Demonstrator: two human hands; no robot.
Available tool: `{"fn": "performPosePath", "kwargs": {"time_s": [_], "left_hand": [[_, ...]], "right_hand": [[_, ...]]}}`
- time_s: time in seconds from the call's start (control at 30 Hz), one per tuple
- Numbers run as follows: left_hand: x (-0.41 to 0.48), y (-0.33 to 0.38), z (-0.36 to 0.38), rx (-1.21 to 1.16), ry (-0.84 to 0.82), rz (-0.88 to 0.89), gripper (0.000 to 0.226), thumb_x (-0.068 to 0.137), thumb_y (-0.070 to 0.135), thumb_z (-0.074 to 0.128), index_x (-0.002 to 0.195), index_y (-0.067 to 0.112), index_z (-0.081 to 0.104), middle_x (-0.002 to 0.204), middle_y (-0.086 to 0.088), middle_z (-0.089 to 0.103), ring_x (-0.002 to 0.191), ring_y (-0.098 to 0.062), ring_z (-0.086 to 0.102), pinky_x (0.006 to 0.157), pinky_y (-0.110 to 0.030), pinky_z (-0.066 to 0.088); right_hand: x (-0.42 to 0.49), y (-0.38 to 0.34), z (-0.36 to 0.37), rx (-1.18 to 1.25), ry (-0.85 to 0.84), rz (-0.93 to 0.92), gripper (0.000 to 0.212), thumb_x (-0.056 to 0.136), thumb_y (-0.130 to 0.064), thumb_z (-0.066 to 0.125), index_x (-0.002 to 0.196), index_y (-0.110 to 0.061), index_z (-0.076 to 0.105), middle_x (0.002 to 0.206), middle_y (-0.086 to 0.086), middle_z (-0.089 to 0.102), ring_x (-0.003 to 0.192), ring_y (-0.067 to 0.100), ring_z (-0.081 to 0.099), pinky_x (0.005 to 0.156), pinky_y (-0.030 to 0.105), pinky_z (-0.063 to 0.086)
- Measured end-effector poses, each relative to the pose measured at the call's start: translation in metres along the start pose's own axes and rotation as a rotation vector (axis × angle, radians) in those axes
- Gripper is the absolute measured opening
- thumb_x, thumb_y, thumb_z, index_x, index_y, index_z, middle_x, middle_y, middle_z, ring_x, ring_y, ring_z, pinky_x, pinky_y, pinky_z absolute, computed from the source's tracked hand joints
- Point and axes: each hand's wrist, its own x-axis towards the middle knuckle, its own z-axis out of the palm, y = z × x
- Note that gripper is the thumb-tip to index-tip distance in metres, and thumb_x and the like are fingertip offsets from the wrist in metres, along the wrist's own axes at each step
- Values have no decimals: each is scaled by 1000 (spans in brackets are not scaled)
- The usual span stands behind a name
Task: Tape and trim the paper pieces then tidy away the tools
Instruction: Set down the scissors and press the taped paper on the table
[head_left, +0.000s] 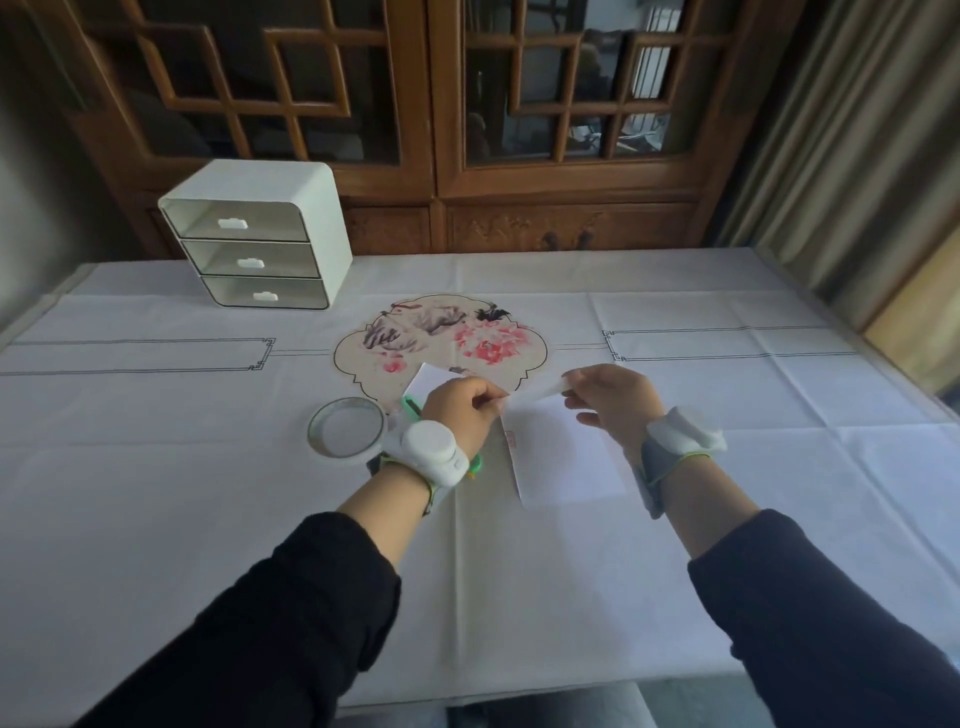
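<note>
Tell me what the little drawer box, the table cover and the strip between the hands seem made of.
The drawer box: smooth white plastic, by its rounded corners and even sheen. The table cover: probably matte white cloth, creased from folding. The strip: likely clear plastic tape, thin and see-through, though blurred.

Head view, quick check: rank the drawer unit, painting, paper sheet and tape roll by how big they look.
Largest: drawer unit and painting. They look about alike, and the drawer unit sits farther off, so they are left unranked.
Next: paper sheet.
Smallest: tape roll.
</note>
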Motion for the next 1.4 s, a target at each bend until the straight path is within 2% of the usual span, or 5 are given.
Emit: {"fn": "performPosePath", "kwargs": {"time_s": [0.2,0.57,0.97,1.2,1.4], "left_hand": [[6,-6,14,83,41,21,21,89,8,55,104,10,70,107,-14,63,88,-24,58,73,-10,30],[6,-17,27,182,0,42,27,87,8,52,107,20,67,104,-11,66,98,-27,62,89,-37,49],[4,-10,30,171,35,107,19,86,14,61,100,12,72,103,-12,68,99,-30,57,89,-29,43],[20,14,20,33,22,36,19,89,19,60,102,9,71,108,-6,70,104,-21,61,76,-8,32],[36,19,16,-11,-44,-47,20,88,15,58,101,13,72,112,-4,70,108,-19,61,86,-17,39]], "right_hand": [[9,16,2,-138,63,-28,16,92,-14,55,91,-21,69,72,-2,61,75,22,55,79,37,52],[1,33,-5,-679,16,-218,22,100,-31,35,107,-19,53,101,6,67,83,31,57,65,32,43],[-1,28,-14,-455,54,-191,18,98,-22,44,102,-15,60,106,3,65,86,25,58,69,27,41],[18,17,-18,-174,115,-90,24,90,-10,51,82,-26,67,66,-5,59,68,19,53,66,31,45],[29,8,-21,-134,133,-60,26,87,-6,57,111,-12,65,66,-4,64,77,22,59,88,36,49]]}}
